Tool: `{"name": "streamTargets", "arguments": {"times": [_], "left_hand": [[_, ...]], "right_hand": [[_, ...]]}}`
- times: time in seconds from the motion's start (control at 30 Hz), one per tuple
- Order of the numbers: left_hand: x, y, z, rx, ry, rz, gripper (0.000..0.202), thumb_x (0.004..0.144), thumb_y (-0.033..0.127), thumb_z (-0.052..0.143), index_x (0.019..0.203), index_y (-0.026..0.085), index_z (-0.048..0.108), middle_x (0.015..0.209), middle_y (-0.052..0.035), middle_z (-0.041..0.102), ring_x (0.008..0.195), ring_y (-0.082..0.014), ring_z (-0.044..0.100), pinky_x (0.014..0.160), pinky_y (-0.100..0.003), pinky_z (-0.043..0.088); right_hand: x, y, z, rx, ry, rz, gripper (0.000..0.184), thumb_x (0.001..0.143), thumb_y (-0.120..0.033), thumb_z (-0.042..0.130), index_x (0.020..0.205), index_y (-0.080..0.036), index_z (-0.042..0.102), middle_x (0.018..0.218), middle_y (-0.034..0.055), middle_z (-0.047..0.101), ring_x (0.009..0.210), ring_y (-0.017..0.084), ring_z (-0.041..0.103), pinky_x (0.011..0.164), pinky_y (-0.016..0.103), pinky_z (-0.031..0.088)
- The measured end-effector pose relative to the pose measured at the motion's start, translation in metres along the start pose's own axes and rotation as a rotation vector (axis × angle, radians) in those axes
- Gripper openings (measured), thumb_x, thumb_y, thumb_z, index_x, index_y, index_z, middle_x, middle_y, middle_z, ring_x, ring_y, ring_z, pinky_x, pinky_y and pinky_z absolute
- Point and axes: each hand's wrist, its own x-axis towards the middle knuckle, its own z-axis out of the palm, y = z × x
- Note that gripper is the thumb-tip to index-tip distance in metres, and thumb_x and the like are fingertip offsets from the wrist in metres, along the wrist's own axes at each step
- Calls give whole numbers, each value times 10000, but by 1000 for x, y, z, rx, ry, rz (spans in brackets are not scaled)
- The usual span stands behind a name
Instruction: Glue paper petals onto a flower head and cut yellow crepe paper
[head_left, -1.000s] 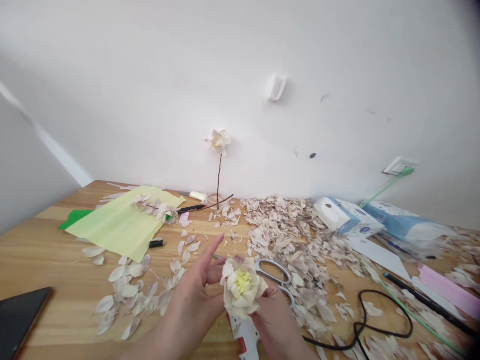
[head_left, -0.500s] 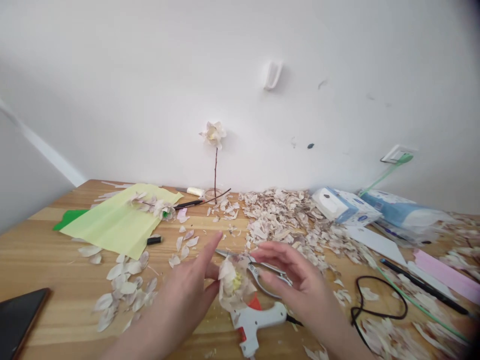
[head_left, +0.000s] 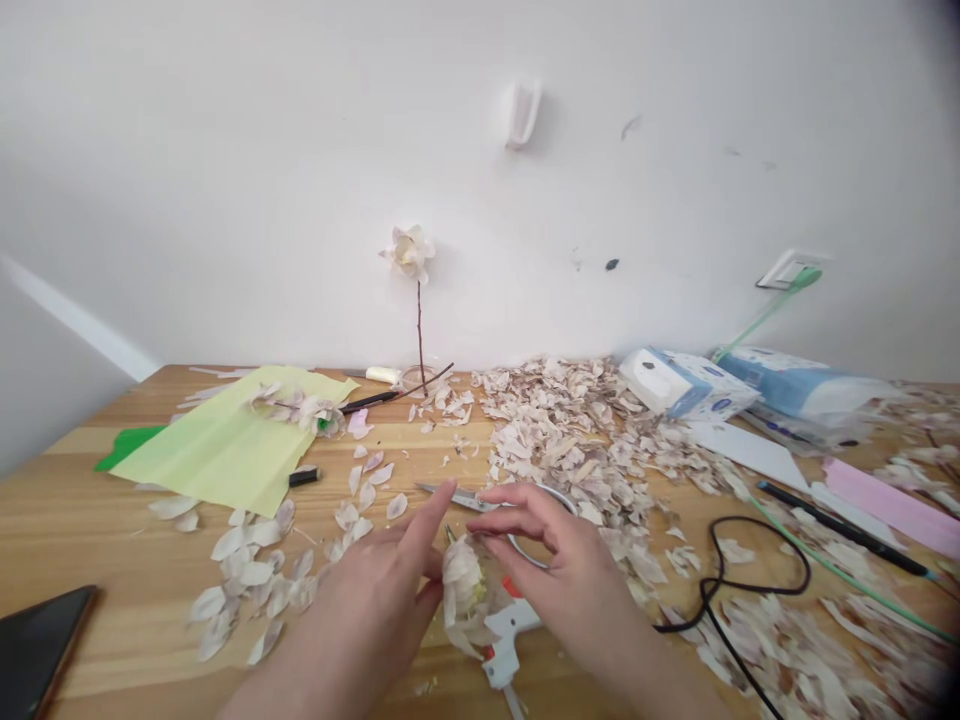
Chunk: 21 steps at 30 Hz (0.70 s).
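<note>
Flower (head_left: 463,582), one: cream-white, yellow-centred; held in grip of left hand (head_left: 390,585). Right hand (head_left: 570,555): grip narrow at flower's edge, hold unclear. Tissue pack (head_left: 684,384): blue-and-white, lettering illegible.

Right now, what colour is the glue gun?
The glue gun is white with red parts; head view.

Craft nook against a white wall (head_left: 300,150)
Glue gun (head_left: 507,630), scissors (head_left: 454,496) and yellow paper (head_left: 217,455) share a wooden table (head_left: 135,530), loose petals (head_left: 562,430) heaped toward its far edge.
</note>
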Motion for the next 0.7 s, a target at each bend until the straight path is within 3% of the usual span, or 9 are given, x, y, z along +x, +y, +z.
{"name": "streamTargets", "arguments": {"times": [0.2,0.43,0.7], "left_hand": [[-1,0,-3,-43,38,46,809,687,48,395,1384,308,77,744,27,697,659,-184,639,576,-273,456],[0,1,-6,-58,-5,-29,774,674,57,411,1380,267,170,784,3,709,694,-188,648,609,-277,463],[1,3,-10,-66,12,-21,730,672,57,392,1361,241,233,733,7,707,679,-182,646,592,-261,454]], "right_hand": [[-1,1,-3,119,-41,48,254,800,-209,533,1044,-259,577,927,15,721,901,198,660,796,332,518],[-3,1,-4,70,-62,26,293,821,-210,500,1100,-264,570,980,10,707,931,183,649,825,321,509],[-4,-4,-9,-18,-73,-1,329,825,-209,484,1147,-247,541,998,32,703,940,204,644,787,333,518]]}}
